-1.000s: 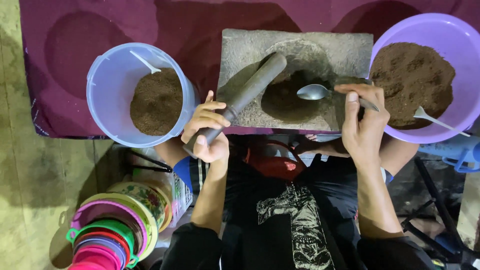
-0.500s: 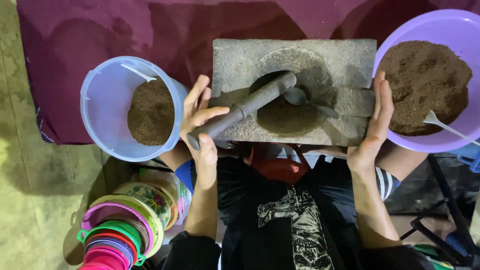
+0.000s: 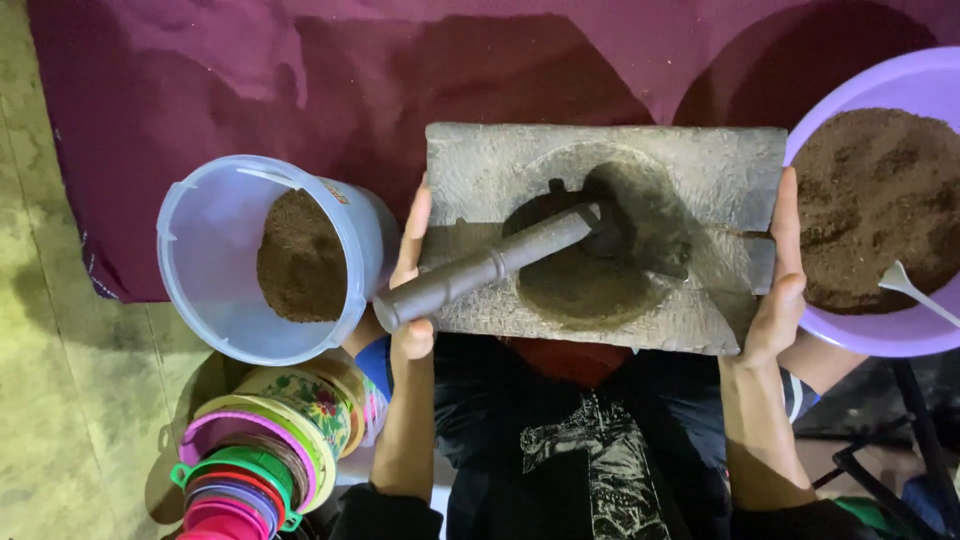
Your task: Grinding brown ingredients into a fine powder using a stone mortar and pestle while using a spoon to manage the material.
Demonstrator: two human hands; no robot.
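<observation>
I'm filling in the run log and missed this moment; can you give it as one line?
left hand: on slab's left edge | right hand: on right edge | stone slab: pestle across hollow | bucket, bowl: brown powder

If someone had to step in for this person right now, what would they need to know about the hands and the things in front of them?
Left hand: flat against the left edge of the stone slab, open.
Right hand: flat against the slab's right edge, open.
Pestle: lying loose across the slab, its tip in the hollow; a spoon seems to lie there too.
Bucket, left: brown powder inside.
Purple bowl, right: heaped with brown powder, a white spoon in it.
The hollow holds only a thin smear.
</observation>
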